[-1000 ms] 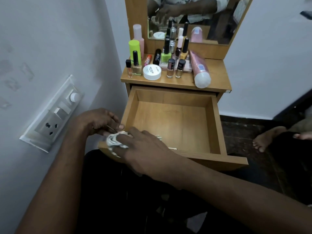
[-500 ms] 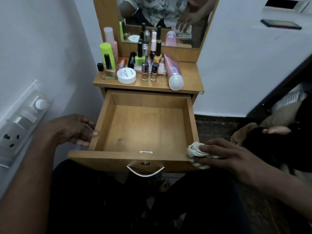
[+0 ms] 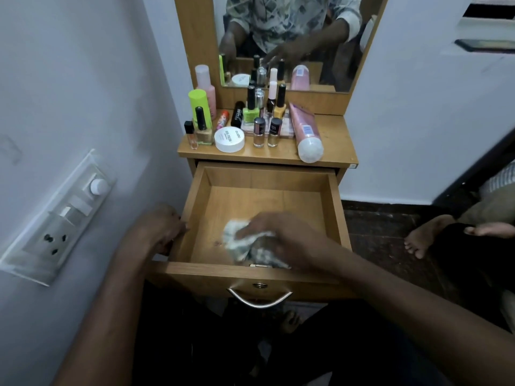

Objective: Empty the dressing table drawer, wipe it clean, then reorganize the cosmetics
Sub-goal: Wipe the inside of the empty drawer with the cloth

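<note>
Cloth (image 3: 237,238) bunched in right grip (image 3: 289,240) on drawer (image 3: 338,213) floor; left grip (image 3: 163,227) clasps side edge.

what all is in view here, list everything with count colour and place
drawer: 1, light wood, pulled open, nothing in it but the cloth
cloth: 1, whitish, crumpled, drawer floor near the front
handle: 1, silver, drawer front
tabletop: 1, light wood, above drawer
white jar: 1, tabletop front
pink tube: 1, lying on tabletop, right side
tall bottles: 2, lime and pink, tabletop left rear
small bottles: several, mixed colours, upright between them
mirror: 1, wood-framed, behind tabletop
switchboard: 1, white, left wall
bare feet: 2, right edge, dark floor
left hand: grips drawer's left wall
right hand: on the cloth, blurred
</note>
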### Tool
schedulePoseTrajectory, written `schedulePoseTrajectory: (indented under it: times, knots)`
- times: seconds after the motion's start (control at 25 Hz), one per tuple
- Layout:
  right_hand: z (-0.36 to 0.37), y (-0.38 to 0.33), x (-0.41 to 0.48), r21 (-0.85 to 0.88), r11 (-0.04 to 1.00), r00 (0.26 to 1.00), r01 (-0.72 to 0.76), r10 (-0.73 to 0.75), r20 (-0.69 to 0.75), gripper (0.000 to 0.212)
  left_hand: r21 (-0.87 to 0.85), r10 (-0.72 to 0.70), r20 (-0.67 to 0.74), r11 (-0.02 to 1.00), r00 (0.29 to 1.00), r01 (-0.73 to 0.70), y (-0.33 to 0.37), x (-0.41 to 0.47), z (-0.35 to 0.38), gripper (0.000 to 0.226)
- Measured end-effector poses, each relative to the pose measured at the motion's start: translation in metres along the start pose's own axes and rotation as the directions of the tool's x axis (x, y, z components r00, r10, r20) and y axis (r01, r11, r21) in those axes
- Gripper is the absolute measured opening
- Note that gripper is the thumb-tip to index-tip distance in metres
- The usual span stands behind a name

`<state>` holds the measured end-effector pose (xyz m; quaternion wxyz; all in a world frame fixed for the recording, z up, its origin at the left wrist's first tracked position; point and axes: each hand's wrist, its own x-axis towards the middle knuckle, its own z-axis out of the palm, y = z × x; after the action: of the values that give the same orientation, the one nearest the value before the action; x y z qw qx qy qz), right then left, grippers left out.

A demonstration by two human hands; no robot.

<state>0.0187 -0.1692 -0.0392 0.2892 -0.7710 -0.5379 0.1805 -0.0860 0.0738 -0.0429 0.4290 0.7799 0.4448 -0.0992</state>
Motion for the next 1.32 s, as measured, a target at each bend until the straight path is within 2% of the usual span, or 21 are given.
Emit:
schedulePoseTrajectory:
  times: [0.08,0.16,0.2,0.28,0.32,0.4,0.44,0.48,0.52,0.56,0.6,0.68,0.72,0.76,0.84,0.92,1.0,1.08,1.24,1.28,1.32]
  knots:
    - [0.000,0.009,0.008,0.077,0.995,0.950,0.060,-0.081,0.302,0.040,-0.019,0.015,-0.023,1.000,1.000,-0.015,-0.002,0.001,0.000,0.015]
    - [-0.038,0.028,0.007,0.154,0.984,0.842,-0.092,-0.006,0.539,0.039,-0.037,0.018,-0.021,0.999,1.000,-0.018,-0.002,0.000,-0.002,0.016]
    - [-0.055,0.035,0.008,0.165,0.967,0.807,-0.195,0.063,0.587,0.038,-0.048,0.014,-0.017,0.999,1.000,-0.014,-0.002,-0.001,-0.002,0.015]
    - [-0.060,0.040,0.005,0.220,0.918,0.828,-0.330,0.169,0.534,0.037,-0.067,0.012,0.002,0.998,1.000,-0.012,-0.002,-0.001,-0.003,0.013]
    - [-0.049,0.035,0.004,0.254,0.906,0.854,-0.340,0.184,0.486,0.038,-0.082,0.010,0.007,0.997,1.000,-0.009,-0.003,-0.001,-0.003,0.012]
    - [-0.022,0.020,0.001,0.244,0.937,0.871,-0.251,0.109,0.479,0.041,-0.109,0.003,0.019,0.994,1.000,-0.001,-0.007,0.001,-0.002,0.010]
    - [-0.024,0.018,0.003,0.160,0.966,0.835,-0.205,0.087,0.543,0.040,-0.115,0.005,0.023,0.993,1.000,-0.003,-0.008,0.002,-0.003,0.009]
    - [-0.036,0.021,0.009,0.047,0.979,0.763,-0.197,0.123,0.635,0.039,-0.120,0.011,0.024,0.993,1.000,-0.008,-0.009,0.003,-0.003,0.009]
    - [-0.053,0.021,0.019,-0.080,0.977,0.671,-0.199,0.195,0.715,0.038,-0.131,0.017,0.021,0.991,1.000,-0.014,-0.010,0.005,-0.004,0.010]
    - [-0.067,0.026,0.033,-0.192,0.965,0.622,-0.179,0.262,0.737,0.037,-0.145,0.021,0.020,0.989,1.000,-0.018,-0.010,0.006,-0.006,0.011]
    - [-0.072,0.030,0.047,-0.262,0.956,0.661,-0.134,0.283,0.695,0.037,-0.154,0.018,0.025,0.988,1.000,-0.014,-0.011,0.006,-0.007,0.012]
    - [-0.052,0.030,0.075,-0.318,0.945,0.887,-0.081,0.213,0.409,0.038,-0.164,0.015,0.045,0.986,0.999,-0.007,-0.013,0.006,-0.009,0.014]
    - [-0.026,0.026,0.086,-0.293,0.952,0.954,-0.085,0.163,0.254,0.038,-0.179,0.013,0.053,0.984,0.999,-0.004,-0.015,0.006,-0.008,0.016]
    - [0.005,0.021,0.094,-0.237,0.969,0.970,-0.074,0.125,0.209,0.036,-0.197,0.015,0.059,0.980,0.998,-0.004,-0.016,0.007,-0.008,0.017]
    - [0.055,-0.002,0.102,-0.071,0.987,0.938,-0.143,0.158,0.309,0.030,-0.214,0.024,0.051,0.977,0.998,-0.012,-0.017,0.008,-0.007,0.016]
    - [0.069,-0.016,0.103,0.039,0.965,0.882,-0.259,0.220,0.417,0.027,-0.209,0.023,0.038,0.978,0.999,-0.015,-0.018,0.011,-0.007,0.014]
    - [0.055,-0.013,0.095,0.137,0.955,0.831,-0.263,0.152,0.536,0.036,-0.199,0.022,0.043,0.980,0.999,-0.013,-0.018,0.010,-0.008,0.013]
    - [0.023,-0.003,0.079,0.174,0.951,0.739,-0.257,0.077,0.669,0.044,-0.190,0.016,0.050,0.982,0.999,-0.006,-0.017,0.008,-0.010,0.012]
    - [-0.072,0.034,0.051,-0.126,0.965,0.487,-0.230,0.226,0.843,0.039,-0.175,0.024,0.073,0.985,0.997,-0.011,-0.011,0.003,-0.012,0.011]
    - [-0.091,0.035,0.049,-0.185,0.954,0.494,-0.237,0.283,0.822,0.037,-0.165,0.023,0.072,0.986,0.997,-0.011,-0.011,0.003,-0.012,0.009]
    - [-0.103,0.035,0.047,-0.221,0.946,0.549,-0.236,0.317,0.773,0.037,-0.158,0.019,0.067,0.987,0.998,-0.008,-0.011,0.004,-0.012,0.009]
